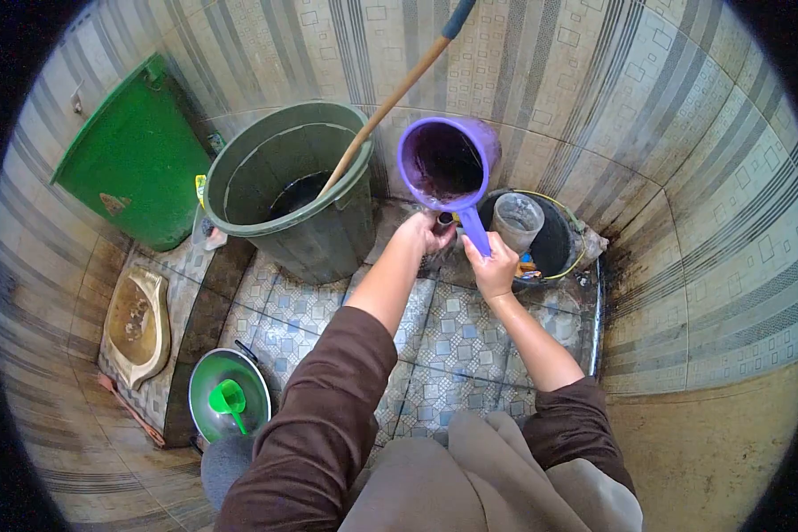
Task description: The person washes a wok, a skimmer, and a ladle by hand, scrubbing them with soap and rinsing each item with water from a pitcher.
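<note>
My right hand (496,264) is wrapped round the handle of a purple dipper (483,133), which is tilted so its mouth faces me, with dark liquid or shadow inside. Just below the dipper's rim, my left hand (421,235) is curled beside a small dark round opening; what its fingers hold, if anything, I cannot make out. To the right of the dipper stands a black bucket (554,239) with a yellow handle and a cloudy clear cup (518,222) in it. A large grey-green bin (319,235) is left of my hands.
A wooden stick (390,102) leans out of the bin. The green lid (133,160) rests against the wall at the left. Below it is a squat toilet (138,328). A metal basin (206,390) with a green scoop (229,397) sits on the tiled floor (443,355).
</note>
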Tool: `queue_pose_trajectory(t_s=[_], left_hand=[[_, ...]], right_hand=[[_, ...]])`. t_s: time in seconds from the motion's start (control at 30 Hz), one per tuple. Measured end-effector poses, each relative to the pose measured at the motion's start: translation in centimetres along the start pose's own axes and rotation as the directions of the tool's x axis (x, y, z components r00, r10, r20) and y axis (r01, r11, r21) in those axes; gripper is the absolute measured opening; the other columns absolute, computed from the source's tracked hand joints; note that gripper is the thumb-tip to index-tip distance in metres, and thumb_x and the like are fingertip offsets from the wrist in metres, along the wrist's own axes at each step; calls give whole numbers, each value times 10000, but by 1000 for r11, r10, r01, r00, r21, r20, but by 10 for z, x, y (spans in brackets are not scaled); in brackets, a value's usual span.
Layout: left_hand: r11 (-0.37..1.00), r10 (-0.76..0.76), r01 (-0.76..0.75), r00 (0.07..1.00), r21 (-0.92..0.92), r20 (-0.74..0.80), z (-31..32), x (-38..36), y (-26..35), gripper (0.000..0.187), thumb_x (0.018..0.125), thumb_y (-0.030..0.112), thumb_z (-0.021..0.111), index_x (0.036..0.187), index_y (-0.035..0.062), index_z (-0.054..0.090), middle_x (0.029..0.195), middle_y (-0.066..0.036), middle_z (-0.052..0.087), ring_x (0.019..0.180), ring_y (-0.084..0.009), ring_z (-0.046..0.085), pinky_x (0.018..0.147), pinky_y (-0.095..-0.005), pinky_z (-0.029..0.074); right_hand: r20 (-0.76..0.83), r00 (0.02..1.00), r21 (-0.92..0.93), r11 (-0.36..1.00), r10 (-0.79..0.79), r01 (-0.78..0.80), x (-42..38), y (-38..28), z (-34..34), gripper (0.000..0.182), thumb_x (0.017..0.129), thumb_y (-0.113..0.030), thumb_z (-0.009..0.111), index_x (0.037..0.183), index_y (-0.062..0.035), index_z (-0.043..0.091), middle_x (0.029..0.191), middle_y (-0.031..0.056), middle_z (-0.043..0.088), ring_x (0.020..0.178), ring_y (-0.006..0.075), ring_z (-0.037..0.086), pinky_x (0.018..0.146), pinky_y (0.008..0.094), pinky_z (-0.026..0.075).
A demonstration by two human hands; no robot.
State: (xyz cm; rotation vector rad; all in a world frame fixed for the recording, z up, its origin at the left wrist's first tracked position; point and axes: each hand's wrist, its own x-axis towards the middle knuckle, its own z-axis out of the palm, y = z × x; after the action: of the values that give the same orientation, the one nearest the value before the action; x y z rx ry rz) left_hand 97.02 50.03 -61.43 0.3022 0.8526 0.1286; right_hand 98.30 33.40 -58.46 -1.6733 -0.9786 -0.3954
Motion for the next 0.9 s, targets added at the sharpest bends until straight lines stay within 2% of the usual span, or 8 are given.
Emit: queue_pose_trajectory(t_s=[0.03, 0.1, 0.27, 0.37, 0.5, 0.63, 0.7, 0.9], left_hand=[[1000, -2, 2, 1000, 2, -4, -3, -4, 2, 241, 749, 196, 558, 778, -27, 470, 678, -103, 530, 578, -182, 562, 500, -252, 525], [926, -373, 368, 925, -81, -71, -9, -20, 6, 124, 763, 86, 463, 782, -36, 469, 628, -84, 496, 503, -155, 511, 449, -226, 498], [822, -129, 70, 989, 565, 66, -45, -58, -12, 153, 736, 98, 400, 803, -11, 485, 545, -47, 447, 377, -99, 416, 336, -204, 375], [659, 316, -204, 948, 724, -21, -50, -88, -33, 184, 730, 100, 415, 897, 34, 454, 606, -29, 469, 389, -105, 415, 343, -215, 369], [435, 460, -328, 882, 839, 106, -79, -101, -39, 222, 768, 133, 431, 973, 48, 418, 638, -20, 480, 436, -104, 425, 361, -215, 366], [761, 134, -120, 991, 637, 28, -96, -117, -27, 324, 855, 279, 346, 1027, 17, 429, 630, -10, 478, 469, -96, 431, 386, -200, 375], [978, -197, 182, 966, 101, 169, -102, -125, -18, 389, 860, 294, 303, 1077, -14, 403, 620, -9, 477, 466, -83, 430, 394, -183, 385], [941, -201, 292, 889, -172, 410, -125, -125, -25, 363, 819, 171, 415, 1108, -43, 369, 562, 13, 421, 439, -65, 414, 367, -172, 374]], right_hand=[[0, 1000, 1, 1000, 5, -5, 0, 3, 0, 216, 688, -232, 643, 658, -56, 522, 554, 92, 519, 485, 229, 530, 455, 308, 408], [-12, 1000, -33, 999, -4, 4, -2, 13, -1, 218, 685, -235, 647, 661, -58, 522, 560, 97, 523, 492, 242, 531, 456, 315, 405], [28, 997, -213, 974, -78, 82, -8, 34, -6, 247, 673, -257, 644, 631, -65, 493, 557, 96, 523, 495, 260, 530, 444, 344, 408], [28, 991, -273, 952, -132, 135, -10, 42, -5, 271, 672, -283, 634, 625, -68, 474, 556, 96, 527, 492, 266, 532, 437, 353, 410], [59, 998, -403, 914, -23, 45, -9, 48, -3, 282, 685, -305, 615, 630, -70, 469, 554, 97, 533, 489, 271, 533, 440, 367, 407], [88, 996, -419, 908, 28, 11, -11, 50, -6, 275, 694, -301, 605, 628, -72, 467, 560, 94, 537, 496, 275, 535, 447, 374, 409], [99, 995, -413, 910, -4, 44, -15, 48, -5, 268, 692, -296, 605, 635, -73, 468, 568, 90, 537, 503, 271, 537, 447, 369, 410], [182, 976, -436, 880, -120, 190, -30, 40, -2, 234, 688, -278, 599, 678, -84, 469, 573, 71, 508, 506, 245, 531, 446, 344, 411]])
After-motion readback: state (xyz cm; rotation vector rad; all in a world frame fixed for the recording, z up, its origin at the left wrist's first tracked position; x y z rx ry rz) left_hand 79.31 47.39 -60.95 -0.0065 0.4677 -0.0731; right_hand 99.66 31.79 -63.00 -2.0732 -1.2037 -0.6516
